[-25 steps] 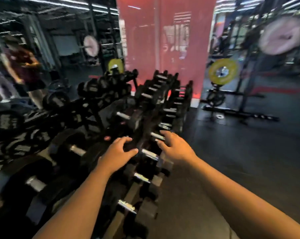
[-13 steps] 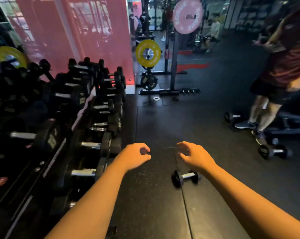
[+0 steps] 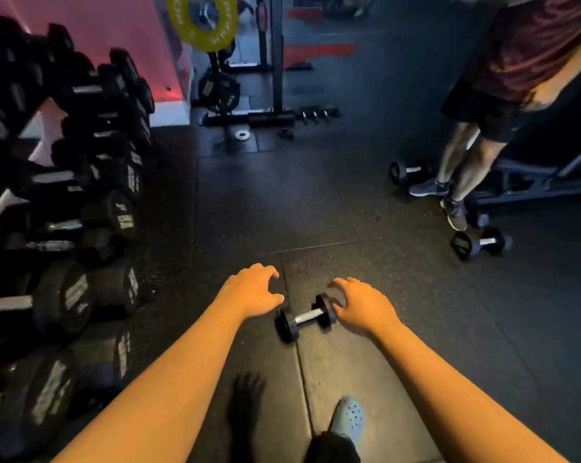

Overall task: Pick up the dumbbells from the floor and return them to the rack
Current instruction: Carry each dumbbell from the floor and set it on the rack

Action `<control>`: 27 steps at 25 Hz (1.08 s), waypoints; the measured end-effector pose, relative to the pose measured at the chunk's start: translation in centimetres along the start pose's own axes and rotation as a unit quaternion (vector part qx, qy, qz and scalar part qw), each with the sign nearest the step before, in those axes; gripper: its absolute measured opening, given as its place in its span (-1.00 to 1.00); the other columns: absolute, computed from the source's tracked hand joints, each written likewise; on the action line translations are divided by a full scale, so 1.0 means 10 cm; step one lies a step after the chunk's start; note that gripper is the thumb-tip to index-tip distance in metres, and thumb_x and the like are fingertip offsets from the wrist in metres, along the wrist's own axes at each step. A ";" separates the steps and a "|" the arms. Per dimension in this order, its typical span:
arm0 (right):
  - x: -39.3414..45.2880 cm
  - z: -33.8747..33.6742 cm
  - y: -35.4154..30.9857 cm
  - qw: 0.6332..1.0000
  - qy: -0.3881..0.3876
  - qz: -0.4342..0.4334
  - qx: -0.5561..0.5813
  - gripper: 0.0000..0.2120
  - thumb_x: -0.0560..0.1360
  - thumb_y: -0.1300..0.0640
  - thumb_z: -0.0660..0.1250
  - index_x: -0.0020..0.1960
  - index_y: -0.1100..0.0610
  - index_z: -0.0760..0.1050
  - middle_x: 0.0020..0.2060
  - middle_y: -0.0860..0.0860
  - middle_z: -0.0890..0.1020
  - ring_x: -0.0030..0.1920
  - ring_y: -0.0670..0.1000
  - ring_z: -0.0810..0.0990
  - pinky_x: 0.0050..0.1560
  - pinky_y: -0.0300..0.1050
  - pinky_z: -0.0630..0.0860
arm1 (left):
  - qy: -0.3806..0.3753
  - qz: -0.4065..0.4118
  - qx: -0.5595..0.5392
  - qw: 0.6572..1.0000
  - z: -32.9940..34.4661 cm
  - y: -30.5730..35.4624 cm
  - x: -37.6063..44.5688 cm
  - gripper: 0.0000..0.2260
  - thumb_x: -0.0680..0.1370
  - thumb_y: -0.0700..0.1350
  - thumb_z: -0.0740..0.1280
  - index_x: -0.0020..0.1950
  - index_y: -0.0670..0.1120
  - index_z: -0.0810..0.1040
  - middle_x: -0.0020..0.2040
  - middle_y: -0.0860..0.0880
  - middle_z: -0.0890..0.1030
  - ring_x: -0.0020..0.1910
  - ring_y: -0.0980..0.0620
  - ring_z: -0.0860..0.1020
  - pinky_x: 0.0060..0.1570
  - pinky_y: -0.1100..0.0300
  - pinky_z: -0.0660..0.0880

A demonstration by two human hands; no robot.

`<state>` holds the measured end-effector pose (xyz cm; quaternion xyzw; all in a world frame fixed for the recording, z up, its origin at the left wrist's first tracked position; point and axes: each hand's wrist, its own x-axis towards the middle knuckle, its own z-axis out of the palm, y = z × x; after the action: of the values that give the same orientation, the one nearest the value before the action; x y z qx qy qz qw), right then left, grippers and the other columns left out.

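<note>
A small black dumbbell (image 3: 306, 317) with a silver handle lies on the dark rubber floor just in front of me. My left hand (image 3: 253, 291) hovers to its left, fingers curled and apart, holding nothing. To the dumbbell's right is my right hand (image 3: 360, 302), also empty with fingers spread, overlapping the right weight head in view. Two more dumbbells lie further off on the right, one (image 3: 480, 243) nearer and one (image 3: 405, 170) by another person's feet. The dumbbell rack (image 3: 82, 202), full of black dumbbells, runs along the left.
Another person (image 3: 502, 95) stands at the right next to a bench (image 3: 533, 185). A stand with a yellow plate (image 3: 202, 20) is at the back centre. My foot in a light clog (image 3: 349, 417) is at the bottom.
My view has turned from the rack down to the floor. Both hands have come away from the rack and now hang over the small dumbbell, which appears closer.
</note>
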<state>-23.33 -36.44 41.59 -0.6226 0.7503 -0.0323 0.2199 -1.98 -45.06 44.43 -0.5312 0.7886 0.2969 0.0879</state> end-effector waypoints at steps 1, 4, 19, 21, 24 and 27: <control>0.29 0.08 0.19 1.000 -0.004 0.000 0.003 -0.59 0.58 -0.05 0.22 0.41 -0.02 0.42 0.28 0.07 0.54 0.23 0.17 0.55 0.11 0.07 0.54 | 0.001 -0.019 -0.005 1.000 0.12 0.08 0.33 -0.47 0.54 0.14 0.36 0.48 0.08 0.37 0.41 -0.01 0.42 0.34 -0.09 0.47 0.27 -0.07 0.44; 1.15 0.46 0.73 0.999 -0.036 -0.008 -0.027 -0.59 0.59 -0.05 0.19 0.40 0.03 0.42 0.25 0.10 0.55 0.19 0.21 0.56 0.08 0.08 0.53 | -0.011 -0.075 -0.004 0.997 0.57 0.19 1.30 -0.44 0.53 0.17 0.37 0.49 0.09 0.34 0.41 -0.04 0.40 0.37 -0.15 0.42 0.31 -0.13 0.39; 4.08 4.41 2.69 0.986 -0.121 -0.058 -0.100 -0.61 0.61 -0.04 0.17 0.41 0.02 0.40 0.39 0.17 0.31 0.24 0.30 0.44 0.15 0.21 0.51 | 0.002 -0.268 -0.083 0.960 4.40 -1.39 4.80 -0.46 0.52 0.15 0.39 0.47 0.13 0.36 0.35 -0.14 0.34 0.24 -0.26 0.50 0.16 -0.13 0.52; 4.23 4.77 2.75 0.986 -0.133 -0.036 -0.097 -0.64 0.61 0.02 0.20 0.38 0.03 0.40 0.54 0.21 0.11 0.28 0.34 0.40 0.17 0.19 0.51 | -0.005 -0.280 -0.078 0.957 4.72 -1.50 4.98 -0.47 0.51 0.09 0.43 0.45 0.12 0.35 0.34 -0.16 0.33 0.21 -0.27 0.51 0.11 -0.09 0.55; 4.40 4.98 2.79 0.991 -0.094 0.003 -0.093 -0.70 0.54 0.18 0.31 0.27 0.06 0.47 0.54 0.32 0.06 0.11 0.36 0.55 0.03 0.11 0.54 | 0.053 -0.287 -0.065 0.954 4.92 -1.53 5.09 -0.57 0.51 -0.04 0.46 0.34 0.09 0.43 0.26 -0.16 0.40 0.10 -0.21 0.57 0.01 -0.02 0.60; 4.50 4.96 2.81 0.993 -0.077 0.019 -0.093 -0.72 0.52 0.17 0.36 0.23 0.06 0.54 0.26 0.25 0.39 -0.21 0.24 0.53 -0.12 0.02 0.51 | 0.073 -0.297 -0.051 0.951 4.91 -1.51 5.13 -0.68 0.53 -0.08 0.44 0.26 0.07 0.49 0.22 -0.17 0.44 0.02 -0.18 0.60 -0.06 -0.02 0.64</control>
<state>-36.58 -61.70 -25.16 -0.6262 0.7429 0.0898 0.2189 -18.77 -61.72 -24.22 -0.7653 0.5834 0.2578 0.0872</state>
